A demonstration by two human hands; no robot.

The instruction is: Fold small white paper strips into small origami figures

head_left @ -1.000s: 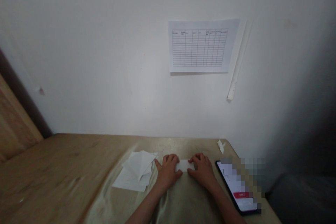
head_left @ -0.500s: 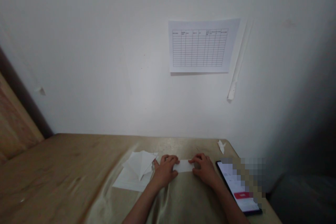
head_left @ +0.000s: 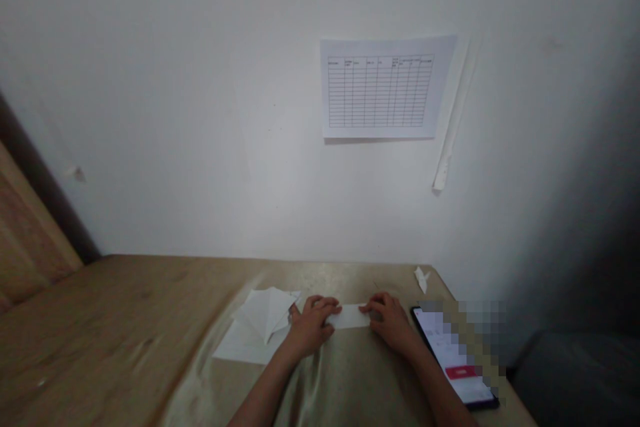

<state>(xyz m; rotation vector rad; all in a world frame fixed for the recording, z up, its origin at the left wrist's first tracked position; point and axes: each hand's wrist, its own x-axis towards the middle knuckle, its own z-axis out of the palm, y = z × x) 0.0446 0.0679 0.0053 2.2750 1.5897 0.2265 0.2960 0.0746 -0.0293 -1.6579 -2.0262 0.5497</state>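
Observation:
A narrow white piece of paper [head_left: 352,317] lies flat on the cloth-covered table between my hands, seemingly folded into a strip. My left hand [head_left: 313,328] grips its left end, fingertips along the far edge and thumb near the close edge. At the right end, my right hand [head_left: 390,319] does the same with curled fingers and thumb. Both palms hide the outer ends of the paper. Just left of my left hand rests a creased, folded paper [head_left: 267,310] on top of a flat white sheet [head_left: 235,347].
A tablet or large phone [head_left: 450,360] with a lit screen, partly pixelated, lies right of my right forearm. Near the back right corner of the table [head_left: 150,307] sits a small folded paper piece [head_left: 423,279]. A printed grid sheet [head_left: 383,90] hangs on the wall.
My left hand has shifted slightly left along the paper strip, baring a little more of it. The right hand stays nearly in place.

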